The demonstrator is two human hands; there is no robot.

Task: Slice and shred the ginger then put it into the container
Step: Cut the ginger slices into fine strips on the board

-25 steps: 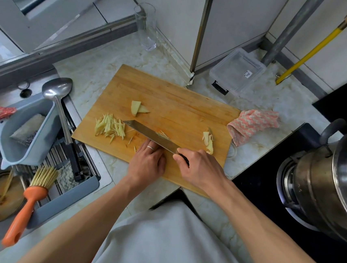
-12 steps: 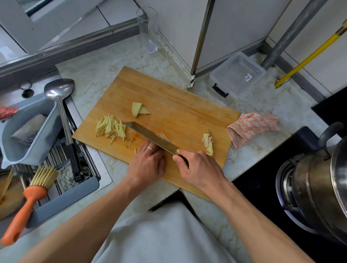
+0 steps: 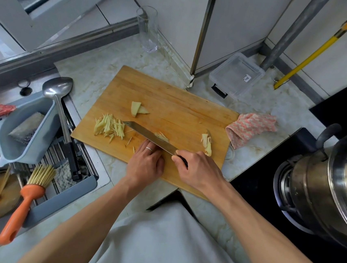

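Observation:
On the wooden cutting board (image 3: 171, 101) lies a pile of shredded ginger (image 3: 109, 127) at the left. Two ginger slices (image 3: 137, 109) sit further back, and ginger peel scraps (image 3: 207, 144) lie at the right. My right hand (image 3: 198, 169) grips the handle of a knife (image 3: 148, 136), whose blade points left across the board. A few fresh shreds (image 3: 162, 136) lie just behind the blade. My left hand (image 3: 145, 162) has its fingers curled down on the ginger right at the blade; that ginger is hidden under the fingers. The clear plastic container (image 3: 236, 75) stands behind the board.
A pink cloth (image 3: 251, 127) lies right of the board. A steel pot (image 3: 328, 184) sits on the black stove at the right. The sink rack at the left holds a ladle (image 3: 63, 116), a grey basket (image 3: 20, 129) and an orange brush (image 3: 26, 200). A glass (image 3: 147, 30) stands at the back.
Both hands and the knife stay in nearly the same spot on the board, with only slight shifts of the blade. The ginger piles have not moved.

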